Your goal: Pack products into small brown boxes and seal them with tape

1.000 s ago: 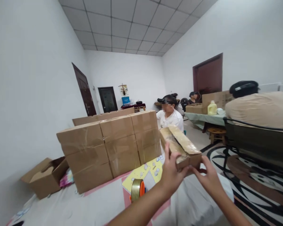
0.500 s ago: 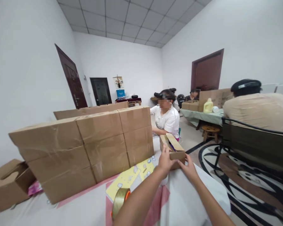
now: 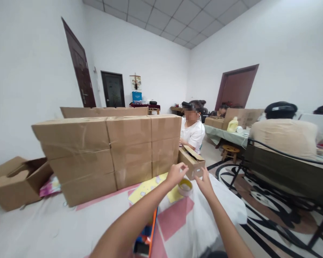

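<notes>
A small cardboard box (image 3: 196, 169) with its top flap partly raised stands at the table's far right edge. My left hand (image 3: 177, 174) is at the box's near left corner, fingers apart and slightly bent. At the near right corner is my right hand (image 3: 205, 182), thumb and fingers spread by the front face. Whether the fingertips still touch the cardboard is hard to tell. Just below my left hand lies a yellow tape roll (image 3: 185, 187). An orange and blue object (image 3: 153, 229), perhaps a tape dispenser, is partly hidden under my left forearm.
Stacked cardboard boxes (image 3: 110, 150) form a wall along the table's far side. An open carton (image 3: 21, 190) stands at the left. A person in white (image 3: 195, 134) sits beyond the small box; another sits at the right in a dark chair (image 3: 280, 168).
The view has shifted, bringing more of the near table into sight. My hands have loosened from the small box, and its front face shows more. The yellow roll is now uncovered.
</notes>
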A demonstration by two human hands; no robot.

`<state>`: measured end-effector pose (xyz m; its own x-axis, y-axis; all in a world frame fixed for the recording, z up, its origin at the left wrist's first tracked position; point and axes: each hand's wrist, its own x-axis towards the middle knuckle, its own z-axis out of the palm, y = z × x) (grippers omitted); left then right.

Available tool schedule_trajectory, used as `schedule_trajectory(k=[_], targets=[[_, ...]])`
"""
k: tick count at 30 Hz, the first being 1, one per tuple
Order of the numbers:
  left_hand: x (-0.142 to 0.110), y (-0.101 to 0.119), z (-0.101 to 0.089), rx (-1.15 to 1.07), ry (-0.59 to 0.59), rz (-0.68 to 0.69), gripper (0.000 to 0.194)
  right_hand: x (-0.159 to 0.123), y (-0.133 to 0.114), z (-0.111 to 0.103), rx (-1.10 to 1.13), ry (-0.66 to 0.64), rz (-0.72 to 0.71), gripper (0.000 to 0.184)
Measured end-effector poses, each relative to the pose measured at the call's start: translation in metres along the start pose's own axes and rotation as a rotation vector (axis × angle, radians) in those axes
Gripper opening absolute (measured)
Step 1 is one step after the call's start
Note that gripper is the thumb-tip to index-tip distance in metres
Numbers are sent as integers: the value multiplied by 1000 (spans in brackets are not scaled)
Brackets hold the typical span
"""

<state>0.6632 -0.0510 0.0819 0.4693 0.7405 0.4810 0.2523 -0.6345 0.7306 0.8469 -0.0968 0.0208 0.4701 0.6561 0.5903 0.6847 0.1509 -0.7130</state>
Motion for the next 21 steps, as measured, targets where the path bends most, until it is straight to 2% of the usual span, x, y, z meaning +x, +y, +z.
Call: schedule_trajectory(k=[2,5,8,12,14,16,18,20,21], targets=[[-44,-4,-57,12,-6,45,20,-15,-38,-3,21,-118,-46,26],[-119,-31,-153,42,92,11,28,-37,-112,15,83,-359,-159,28],[-192,-76,-247,113,337,-130,31,-62,-190,67,164,-531,-266,28],[-272,-137,-359,278,796,-405,28,-110,-284,165,281,-789,-362,22],[-297,-159,-408,382,1008,-541,31,-141,-327,214,354,-917,-400,18],[-310,-175,-449,462,1157,-663,58,-174,-366,260,401,-1018,-435,16],[-314,-187,-480,503,1229,-763,89,-207,-401,306,405,-1086,-348,21],[-313,-199,-500,512,1237,-843,112,-236,-430,352,352,-1177,-296,38],[-311,-206,-506,509,1243,-886,120,-248,-441,376,308,-1183,-298,44]])
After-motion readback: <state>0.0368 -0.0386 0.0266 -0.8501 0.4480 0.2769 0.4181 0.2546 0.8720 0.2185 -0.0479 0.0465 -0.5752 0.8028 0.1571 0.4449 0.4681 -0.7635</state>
